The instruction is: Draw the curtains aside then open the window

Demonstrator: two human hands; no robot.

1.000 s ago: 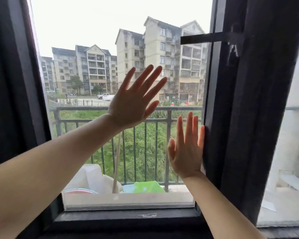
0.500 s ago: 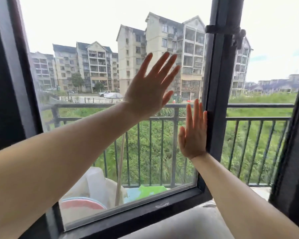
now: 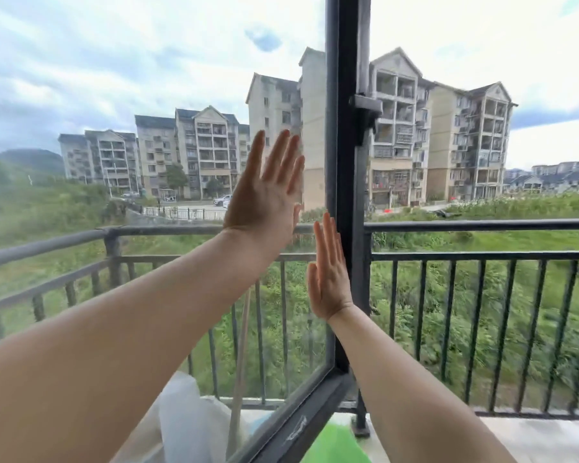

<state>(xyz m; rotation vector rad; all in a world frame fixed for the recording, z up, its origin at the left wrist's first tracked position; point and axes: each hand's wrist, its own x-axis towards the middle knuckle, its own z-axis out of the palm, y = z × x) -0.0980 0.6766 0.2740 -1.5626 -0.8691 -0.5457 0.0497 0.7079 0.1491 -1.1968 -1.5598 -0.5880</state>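
Observation:
The window sash [image 3: 343, 195], a dark metal frame around a glass pane, stands swung outward, with its free vertical edge near the middle of the view. My left hand [image 3: 264, 198] lies flat on the glass, fingers spread and pointing up. My right hand [image 3: 328, 275] presses flat beside the sash's vertical bar, lower down, fingers together. A handle or latch [image 3: 365, 108] sits on that bar above my hands. No curtain is in view.
A dark balcony railing [image 3: 482, 255] runs across outside, beyond the sash. White plastic bags [image 3: 188, 422], a wooden stick [image 3: 239, 362] and a green object [image 3: 338, 446] lie on the balcony floor below. Grass and apartment blocks are beyond.
The sash has swung further outward under both palms. The dark frame at the right has left the view, and open air now shows right of the sash. Both arms reach further forward.

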